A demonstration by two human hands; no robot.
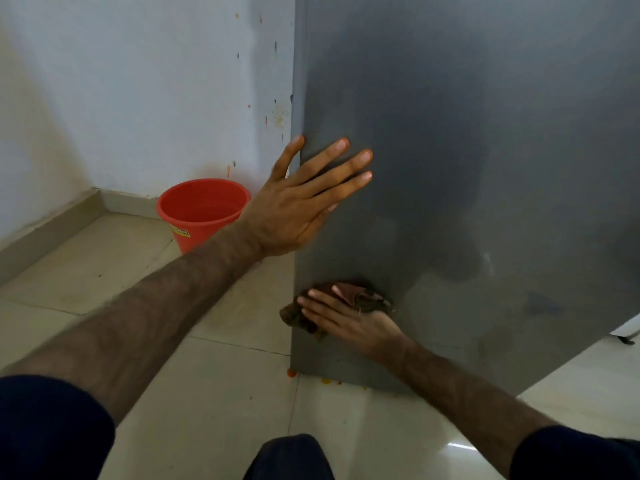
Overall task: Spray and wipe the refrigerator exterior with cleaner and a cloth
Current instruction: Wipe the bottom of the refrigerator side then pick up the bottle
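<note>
Standing nearby: a red bucket [202, 211] sits on the tiled floor [221, 403] in the corner, just left of the fridge [467, 168] and partly hidden behind the left forearm.
Wall: pale wall [145, 91] behind the bucket, flecked with small orange and dark spots near the fridge's edge.
Floor marks: a few orange specks lie on the tiles at the fridge's bottom corner.
Fridge: its grey side panel fills the right of the view, upright, with duller smeared patches low down.
Left hand [304, 199]: flat against the panel near its left edge, fingers straight and spread, thumb at the corner edge; it holds nothing.
Cloth [349, 303]: a crumpled brown rag low on the panel, close to the left edge, well below the left hand.
Right hand [353, 320]: laid over the cloth, fingers stretched out and pressing it to the fridge; the rag bunches out above and left of the fingers.
Sleeves: dark blue, at both lower corners.
</note>
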